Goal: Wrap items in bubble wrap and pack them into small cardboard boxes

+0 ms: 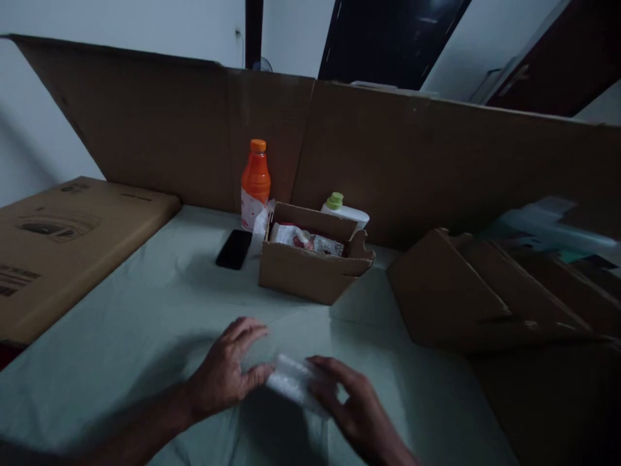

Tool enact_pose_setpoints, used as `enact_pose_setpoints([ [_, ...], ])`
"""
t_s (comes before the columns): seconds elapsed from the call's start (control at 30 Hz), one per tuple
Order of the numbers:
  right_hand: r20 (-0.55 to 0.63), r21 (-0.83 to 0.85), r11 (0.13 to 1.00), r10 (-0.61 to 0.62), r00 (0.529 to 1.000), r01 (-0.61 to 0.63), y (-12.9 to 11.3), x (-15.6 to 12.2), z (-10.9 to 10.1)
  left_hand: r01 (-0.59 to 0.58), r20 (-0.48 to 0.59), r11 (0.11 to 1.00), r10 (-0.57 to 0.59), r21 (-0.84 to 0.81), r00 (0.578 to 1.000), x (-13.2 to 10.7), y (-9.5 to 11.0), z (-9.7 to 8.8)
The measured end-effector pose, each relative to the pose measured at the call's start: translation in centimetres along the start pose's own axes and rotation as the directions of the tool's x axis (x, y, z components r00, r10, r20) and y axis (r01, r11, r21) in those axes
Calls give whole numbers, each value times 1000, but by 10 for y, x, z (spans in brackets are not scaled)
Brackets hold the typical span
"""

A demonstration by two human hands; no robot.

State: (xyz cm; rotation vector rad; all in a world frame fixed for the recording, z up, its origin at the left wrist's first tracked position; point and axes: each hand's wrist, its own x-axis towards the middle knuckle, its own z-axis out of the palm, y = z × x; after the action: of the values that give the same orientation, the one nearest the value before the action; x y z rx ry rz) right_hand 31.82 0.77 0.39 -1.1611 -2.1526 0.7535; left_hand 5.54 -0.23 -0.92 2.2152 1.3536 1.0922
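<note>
A small oblong bundle in clear plastic, apparently bubble wrap (295, 382), is held just above the green cloth, blurred by motion. My right hand (352, 398) grips its right end between thumb and fingers. At its left end is my left hand (233, 366), with thumb and fingers spread apart; the thumb tip is at the bundle's edge, and whether it touches I cannot tell. Beyond both hands stands a small open cardboard box (305, 272) with printed packets (308, 241) inside. Clear plastic wrap (262, 223) hangs over the box's left corner.
A black phone (234, 250) lies left of the box. Behind stand an orange bottle (256, 181) and a white bottle with a green cap (342, 208). A flat carton (72, 239) lies left, open cardboard boxes (451, 291) right. A cardboard wall (388, 162) borders the back.
</note>
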Motion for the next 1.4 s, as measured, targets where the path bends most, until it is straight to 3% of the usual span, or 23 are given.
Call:
enact_pose_setpoints([
  [0.13,-289,-155,987,6,957,-53,-23,61,-84,-146,-227,948,214,283,950,81,-7,-26],
  [0.2,-368,-259,965,-52,928,-48,-29,102,-116,-129,-277,931,231,342,933,118,-11,-28],
  [0.27,-372,-347,937,-90,924,-49,-27,145,-134,-99,-312,937,210,336,927,139,-15,-23],
  [0.33,-278,-442,895,-68,958,-65,-19,184,-136,-96,-326,949,196,299,925,144,-19,-14],
  [0.43,14,-611,792,14,1000,-3,-6,228,-118,-114,-327,960,197,257,924,134,-22,-3],
  [0.53,255,-696,697,17,967,171,1,250,-93,-119,-314,965,191,234,930,125,-23,-1],
  [0.63,358,-737,617,11,934,276,3,259,-77,-124,-316,968,191,220,929,129,-25,-6],
  [0.87,456,-680,650,12,890,339,5,268,-63,-137,-343,965,210,224,915,146,-25,-7],
  [1.0,438,-636,708,3,899,307,0,265,-87,-84,-402,978,156,192,902,152,-26,-8],
  [1.07,282,-614,765,-15,959,192,-4,246,-115,-48,-436,990,103,135,894,148,-30,-11],
  [1.13,-20,-526,850,4,1000,-14,-3,210,-144,-9,-441,998,33,56,897,139,-38,-14],
  [1.17,-177,-448,887,34,984,-111,0,188,-155,23,-428,1000,-16,12,904,133,-44,-15],
  [1.23,-414,-333,902,123,902,-276,14,140,-162,108,-374,991,-131,-82,918,119,-57,-12],
  [1.27,-485,-269,910,155,861,-316,24,119,-158,152,-337,980,-188,-130,922,114,-64,-8],
  [1.33,-489,-51,962,210,847,-268,46,91,-132,216,-266,947,-278,-239,923,110,-74,2],
  [1.4,-398,55,977,211,893,-207,64,88,-96,242,-211,899,-333,-365,919,115,-78,13],
])
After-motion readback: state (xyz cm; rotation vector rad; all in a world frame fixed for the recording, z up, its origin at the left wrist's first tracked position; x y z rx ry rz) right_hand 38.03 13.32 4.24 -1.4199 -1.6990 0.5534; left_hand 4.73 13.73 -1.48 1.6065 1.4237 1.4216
